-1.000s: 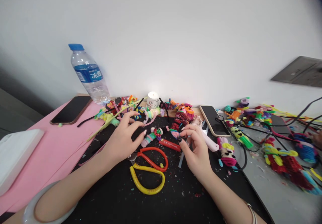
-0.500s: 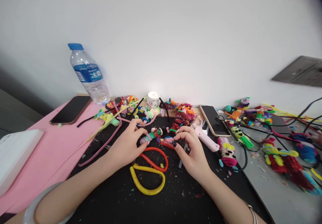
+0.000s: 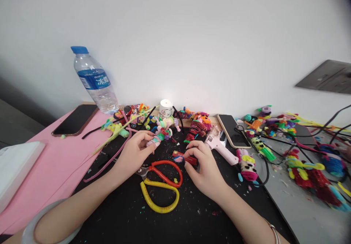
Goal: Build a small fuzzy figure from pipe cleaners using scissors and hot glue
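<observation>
My left hand (image 3: 135,151) is closed around the lower part of a small pipe-cleaner figure (image 3: 164,133) in green, red and purple, tilted up to the right. My right hand (image 3: 205,169) pinches a small blue and pink fuzzy piece (image 3: 179,159) between thumb and fingertips. Just behind that piece lies a red oblong object (image 3: 189,157) with pale lettering, partly covered by my right fingers. Below my hands rest scissors with one red and one yellow handle (image 3: 160,210); their blades run under my left hand.
A pale pink glue gun (image 3: 223,151) and a phone (image 3: 234,130) lie to the right, near several pipe-cleaner figures (image 3: 261,149) and black cords. Behind stand a white paper cup (image 3: 166,109) and a water bottle (image 3: 95,81). Another phone (image 3: 75,119) is on pink sheets (image 3: 52,171).
My left hand has shifted left and lifted the figure away from the red object. My right hand has drawn slightly down and left with the blue and pink piece. The scissors' pivot now shows.
</observation>
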`<state>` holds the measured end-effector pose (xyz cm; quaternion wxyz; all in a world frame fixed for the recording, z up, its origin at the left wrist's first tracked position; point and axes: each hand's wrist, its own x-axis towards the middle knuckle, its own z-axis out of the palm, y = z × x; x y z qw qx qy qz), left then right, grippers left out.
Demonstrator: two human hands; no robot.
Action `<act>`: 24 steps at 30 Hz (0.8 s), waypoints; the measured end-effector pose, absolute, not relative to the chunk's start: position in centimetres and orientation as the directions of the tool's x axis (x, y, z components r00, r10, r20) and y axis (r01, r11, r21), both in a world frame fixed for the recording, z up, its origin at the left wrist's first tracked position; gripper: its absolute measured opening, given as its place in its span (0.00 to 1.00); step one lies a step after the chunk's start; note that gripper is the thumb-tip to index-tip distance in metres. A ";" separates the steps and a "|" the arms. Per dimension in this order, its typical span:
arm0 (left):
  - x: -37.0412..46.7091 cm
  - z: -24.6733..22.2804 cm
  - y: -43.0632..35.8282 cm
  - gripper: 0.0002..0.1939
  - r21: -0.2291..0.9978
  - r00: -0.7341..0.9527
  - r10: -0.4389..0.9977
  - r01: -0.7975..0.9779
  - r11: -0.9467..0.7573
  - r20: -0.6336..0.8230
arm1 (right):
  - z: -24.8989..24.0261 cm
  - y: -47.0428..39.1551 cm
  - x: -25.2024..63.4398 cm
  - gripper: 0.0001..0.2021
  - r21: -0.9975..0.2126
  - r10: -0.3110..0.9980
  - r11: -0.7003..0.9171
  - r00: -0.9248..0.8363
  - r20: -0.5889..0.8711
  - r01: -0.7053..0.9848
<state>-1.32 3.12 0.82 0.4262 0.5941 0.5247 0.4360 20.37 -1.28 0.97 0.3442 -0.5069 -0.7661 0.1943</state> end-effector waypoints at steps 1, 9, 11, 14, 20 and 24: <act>-1.2 1.0 3.1 0.09 0.982 0.054 0.998 0.186 -0.046 0.036 | 0.9 -1.3 20.3 0.09 -0.637 0.911 0.407 -0.243 0.332 0.655; -1.0 0.7 2.6 0.06 0.912 0.188 0.970 -0.351 0.213 -0.154 | 0.4 -0.8 20.5 0.07 -0.575 0.900 0.389 -0.163 0.405 0.719; -1.0 0.4 2.7 0.04 0.878 0.215 0.961 -0.408 0.251 -0.175 | 0.2 -0.7 20.6 0.07 -0.552 0.890 0.388 -0.145 0.432 0.738; -1.0 0.2 2.7 0.02 0.850 0.245 0.952 -0.447 0.278 -0.183 | -0.1 -0.5 20.7 0.07 -0.508 0.875 0.393 -0.141 0.464 0.767; -0.7 0.0 2.7 0.03 0.846 0.273 0.949 -0.460 0.270 -0.155 | -0.4 0.1 20.0 0.09 -0.442 0.849 0.415 -0.163 0.503 0.795; -0.6 -0.1 2.6 0.04 0.852 0.268 0.950 -0.450 0.268 -0.157 | -0.4 0.3 19.4 0.13 -0.386 0.844 0.444 -0.232 0.485 0.809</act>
